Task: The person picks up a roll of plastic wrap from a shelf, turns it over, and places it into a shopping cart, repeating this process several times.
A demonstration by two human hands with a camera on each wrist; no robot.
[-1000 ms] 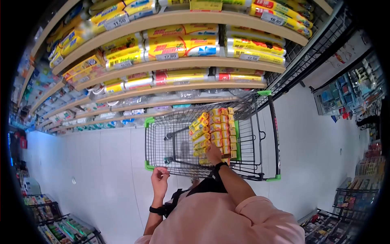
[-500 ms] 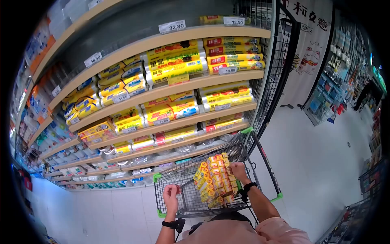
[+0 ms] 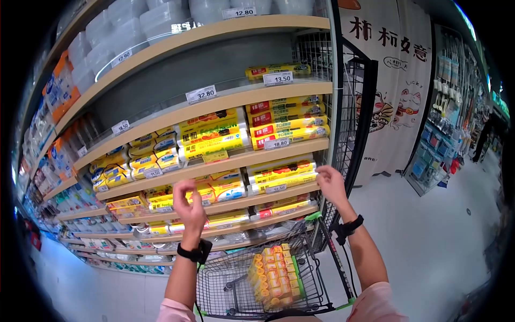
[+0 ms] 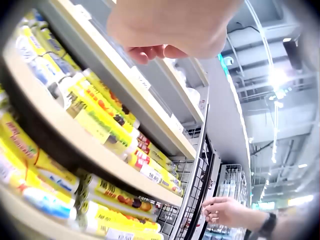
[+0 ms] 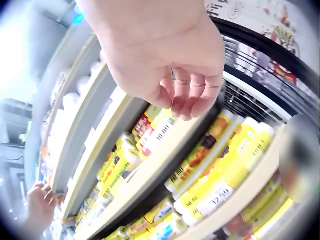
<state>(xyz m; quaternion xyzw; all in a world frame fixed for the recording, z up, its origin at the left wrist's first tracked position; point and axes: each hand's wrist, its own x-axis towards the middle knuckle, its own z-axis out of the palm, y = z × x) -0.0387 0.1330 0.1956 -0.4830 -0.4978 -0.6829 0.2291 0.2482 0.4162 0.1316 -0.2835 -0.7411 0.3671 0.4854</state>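
Both my hands are raised in front of the shelves and hold nothing. My left hand (image 3: 186,199) (image 4: 172,27) hovers with loosely curled fingers before the yellow roll packs (image 3: 217,190) on a middle shelf. Further right, my right hand (image 3: 328,181) (image 5: 167,62) hangs near the yellow and red roll packs (image 3: 279,174) (image 5: 220,165), not touching them. Below my arms stands a wire shopping cart (image 3: 214,282). A block of small yellow boxes (image 3: 273,276) lies inside it.
Wooden shelves (image 3: 236,158) carry price tags (image 3: 199,94); clear plastic tubs (image 3: 155,16) sit on top. A black wire end panel (image 3: 355,107) closes the shelf on the right, beside a hanging cat banner (image 3: 399,96). White aisle floor (image 3: 429,236) lies to the right.
Both hands have come off the cart and its boxes and risen to shelf height. The head view has tilted up from the cart to the shelves.
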